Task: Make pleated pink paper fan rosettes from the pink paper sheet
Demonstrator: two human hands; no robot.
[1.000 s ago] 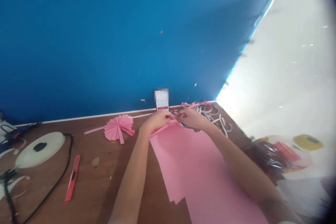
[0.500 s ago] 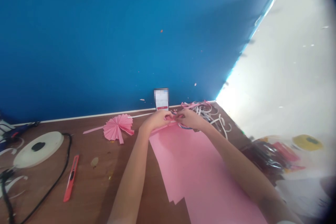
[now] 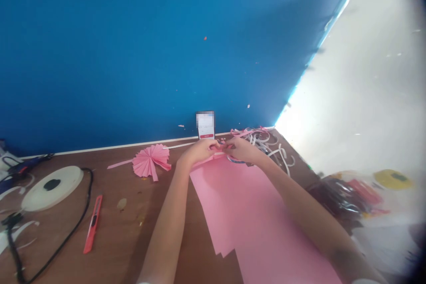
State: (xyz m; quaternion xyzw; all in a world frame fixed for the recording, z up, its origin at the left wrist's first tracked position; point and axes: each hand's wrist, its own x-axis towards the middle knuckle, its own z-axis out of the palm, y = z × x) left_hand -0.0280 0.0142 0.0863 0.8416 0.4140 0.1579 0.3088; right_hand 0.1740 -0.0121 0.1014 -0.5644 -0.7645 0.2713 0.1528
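Note:
A large pink paper sheet (image 3: 246, 213) lies on the brown table, its far edge folded into a narrow band. My left hand (image 3: 201, 151) is closed on the left part of that folded edge. Close beside it, my right hand (image 3: 241, 150) pinches the same edge, fingertips nearly meeting the left ones. Exactly how the fold sits under the fingers is hidden. To the left rests a pleated pink paper fan (image 3: 148, 162) with a strip reaching out from it. A phone (image 3: 206, 125) with a lit screen leans on the blue wall just behind my hands.
A red box cutter (image 3: 93, 224) lies left, near a black cable (image 3: 75, 230) and a round white disc (image 3: 66, 186). Curled white and pink strips (image 3: 266, 142) are heaped at the back right. Plastic-wrapped items (image 3: 353, 195) sit beyond the table's right edge.
The whole view has shifted slightly. Both hands stay on the folded paper edge, with hardly any visible movement.

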